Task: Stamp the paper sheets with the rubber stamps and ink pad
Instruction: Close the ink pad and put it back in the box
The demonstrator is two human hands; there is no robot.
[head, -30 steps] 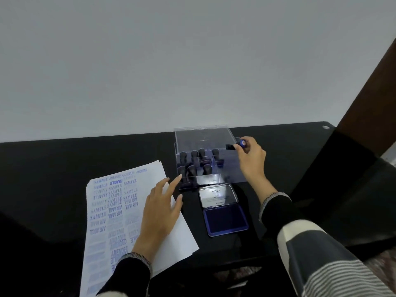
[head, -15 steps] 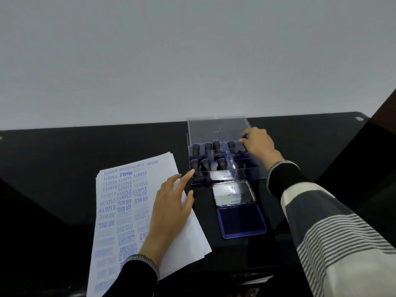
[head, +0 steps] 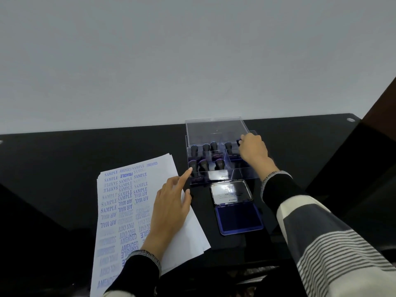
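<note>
The right hand (head: 252, 150) reaches into the right rear compartment of the clear stamp box (head: 214, 175), its grip curled round a dark rubber stamp (head: 238, 142) whose body is mostly hidden by the fingers. The other stamps (head: 205, 147) stand upright. The left hand (head: 171, 202) lies flat on the paper sheets (head: 128, 200), fingers relaxed; their long axis runs away from the person. The open ink pad (head: 239, 217) sits on the black counter (head: 64, 159), just before the box.

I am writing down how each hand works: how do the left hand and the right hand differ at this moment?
The left hand lies flat with straight fingers on the paper sheets; the right hand curls round a stamp. The left hand is nearer the person; the right hand reaches into the clear stamp box. Both wear dark cuffs.
</note>
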